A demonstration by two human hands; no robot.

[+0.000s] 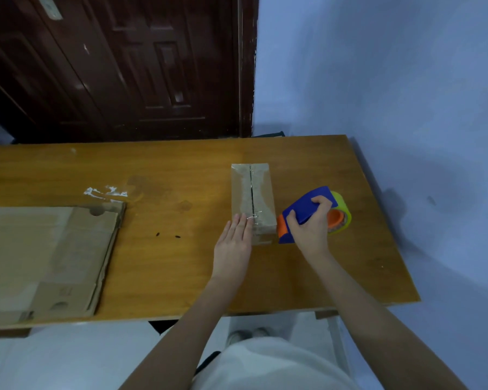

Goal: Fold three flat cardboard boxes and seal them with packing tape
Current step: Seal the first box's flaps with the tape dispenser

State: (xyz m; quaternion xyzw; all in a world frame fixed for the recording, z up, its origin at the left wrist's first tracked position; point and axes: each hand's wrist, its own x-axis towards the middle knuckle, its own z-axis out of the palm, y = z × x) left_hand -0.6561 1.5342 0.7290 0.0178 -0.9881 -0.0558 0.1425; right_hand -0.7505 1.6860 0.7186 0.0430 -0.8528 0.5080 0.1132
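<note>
Left hand [233,244] is lying flat, fingers straight and together, its fingertips pressing on the near end of the box [253,202], at the left of the taped seam. Right hand [310,225] is curling its fingers and thumb round the blue body of the tape dispenser [312,213], which is sitting on the tabletop [181,263] just to the right of the box's near end, its orange part touching or almost touching the box. A yellow-green tape roll [343,213] is showing on the dispenser's right side. The box is standing closed on the right half of the tabletop, long side running near to far, with clear tape running along its top seam. A stack of flat cardboard [48,260] is lying at the near left of the tabletop, well apart from the box. White scraps [104,192] are sticking to the wood just beyond the stack. A dark door [119,66] and a blue wall [378,80] are standing beyond the tabletop
</note>
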